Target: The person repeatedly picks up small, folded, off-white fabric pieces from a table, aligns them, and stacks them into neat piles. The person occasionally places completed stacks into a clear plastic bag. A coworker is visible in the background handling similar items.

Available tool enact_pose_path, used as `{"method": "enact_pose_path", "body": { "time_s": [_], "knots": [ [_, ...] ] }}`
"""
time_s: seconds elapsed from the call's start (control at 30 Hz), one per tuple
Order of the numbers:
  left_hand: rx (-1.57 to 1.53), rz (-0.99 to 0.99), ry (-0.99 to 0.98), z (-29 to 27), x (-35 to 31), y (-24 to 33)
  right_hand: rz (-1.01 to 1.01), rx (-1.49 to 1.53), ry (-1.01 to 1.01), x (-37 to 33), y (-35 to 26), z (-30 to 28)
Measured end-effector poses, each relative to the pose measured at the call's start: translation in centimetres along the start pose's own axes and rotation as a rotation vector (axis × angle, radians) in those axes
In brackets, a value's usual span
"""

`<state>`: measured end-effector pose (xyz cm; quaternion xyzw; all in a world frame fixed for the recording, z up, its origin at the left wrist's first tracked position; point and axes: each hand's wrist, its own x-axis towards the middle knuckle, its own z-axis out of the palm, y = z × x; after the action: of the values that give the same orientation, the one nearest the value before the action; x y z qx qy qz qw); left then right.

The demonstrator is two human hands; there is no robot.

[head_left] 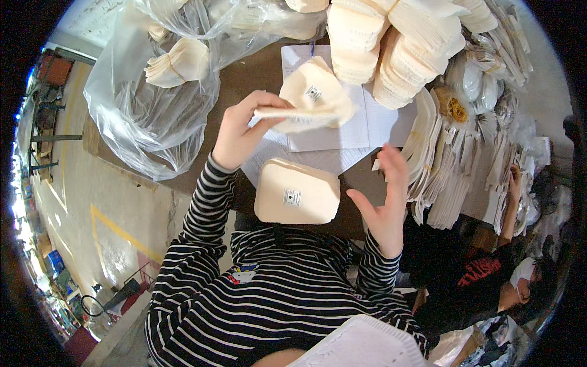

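Far left: clear plastic bag (147, 116) slumped over the left edge of the brown tabletop (244, 79), holding a banded bundle of cream pieces (180, 61); beyond that edge, open concrete floor (92, 202) with yellow lines.

Centre left: left hand (241, 131) raised above the tabletop, grip clamped, thumb and fingers pinching the near edge of a small fan of cream moulded cups (312, 101); top cup tilted, a small square label showing.

Centre: open notebook (361, 122) lying flat under the held cups. Nearer the body, at the near tabletop edge, 1 stack of cream cups (296, 192) with rounded corners and a square label, touched by neither hand; bare brown surface on both sides of it.

Centre right: right hand (385, 196) held upright, fingers spread, grip apart and empty, just right of the stack and well apart from the held cups.

Upper right: tall leaning piles of cream cups (397, 43), crowding the notebook's far edge. Right: flat white layered pieces (446, 177) fanned across the tabletop's right side, little free room there.

Far right: another person's hand (513, 183) resting on those pieces.
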<state>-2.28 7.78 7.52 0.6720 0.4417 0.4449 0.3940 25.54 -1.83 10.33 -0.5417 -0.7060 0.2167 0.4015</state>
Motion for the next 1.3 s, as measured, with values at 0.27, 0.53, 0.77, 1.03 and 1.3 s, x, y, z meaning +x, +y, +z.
{"method": "enact_pose_path", "body": {
  "time_s": [0.27, 0.53, 0.77, 1.03, 1.3],
  "knots": [
    [-0.237, -0.129, -0.120, -1.9, -6.4, 6.6, 0.083, 0.411, -0.371, 0.4, -1.2, -0.4],
    [0.335, -0.420, 0.015, 1.8, -11.4, 1.5, 0.413, 0.161, -0.394, -3.6, -0.2, 3.8],
    [0.004, -0.691, -0.233, 1.2, -11.2, -0.3, 0.285, 0.041, -0.495, -3.4, 1.3, 4.8],
    [0.067, -0.457, -0.416, 1.6, -12.0, -1.1, 0.457, 0.117, -0.702, -2.2, 0.7, 3.2],
    [-0.170, -0.141, -0.397, 2.0, -11.8, 0.5, 0.176, -0.043, -0.574, -2.3, -1.5, 1.6]
  ]
}}
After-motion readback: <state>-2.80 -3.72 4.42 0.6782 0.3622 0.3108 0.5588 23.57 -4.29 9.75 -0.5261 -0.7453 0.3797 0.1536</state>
